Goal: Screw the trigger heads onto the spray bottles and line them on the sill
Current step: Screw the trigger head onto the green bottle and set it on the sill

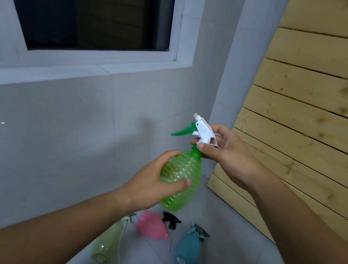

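A ribbed green spray bottle is held in the air, tilted slightly right. My left hand wraps around its body. My right hand grips the neck collar, just under the white trigger head with its green lever. On the floor below lie a pale green bottle, a pink bottle, a loose black trigger head with its thin dip tube, and a blue bottle with a grey-blue head at its neck. The white window sill runs across the upper left.
A dark window sits above the sill in a grey tiled wall. A slatted wooden panel leans at the right, its foot close to the bottles. The floor is grey tile.
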